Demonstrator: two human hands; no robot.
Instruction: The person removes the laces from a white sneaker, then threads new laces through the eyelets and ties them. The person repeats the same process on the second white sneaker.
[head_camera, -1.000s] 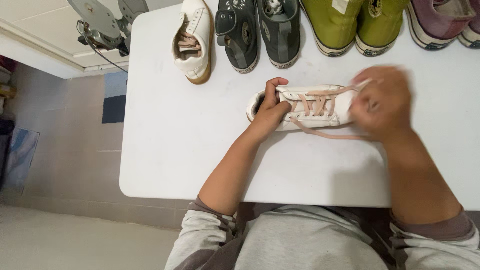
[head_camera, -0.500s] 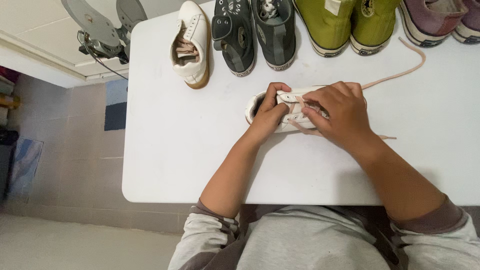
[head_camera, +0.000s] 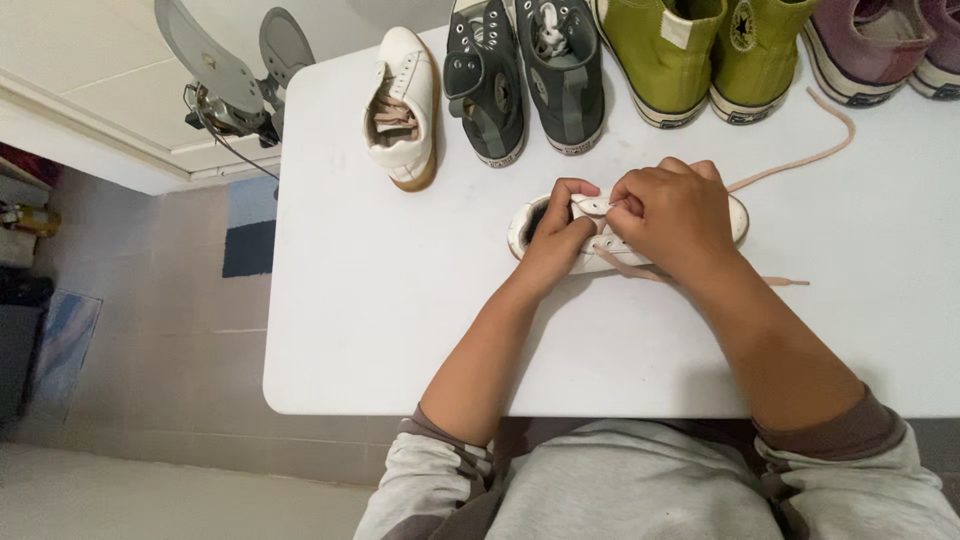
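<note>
A white low sneaker (head_camera: 590, 255) lies on its side-to-side axis in the middle of the white table (head_camera: 380, 310), heel to the left. My left hand (head_camera: 553, 237) grips its collar and upper eyelets. My right hand (head_camera: 672, 218) covers the lacing, fingers pinched on the pale pink shoelace (head_camera: 800, 160). One lace end trails up and to the right toward the purple shoes, the other end lies on the table right of my wrist (head_camera: 785, 282).
Along the table's far edge stand a second white sneaker (head_camera: 405, 105), a dark grey high-top pair (head_camera: 525, 75), a green high-top pair (head_camera: 700, 50) and a purple pair (head_camera: 880, 45). A grey fan (head_camera: 225, 75) sits beyond the table's left corner, above tiled floor.
My right hand came back from the toe end to the upper eyelets and closed on the lace. The long lace end now lies out to the upper right. The view shifted slightly.
</note>
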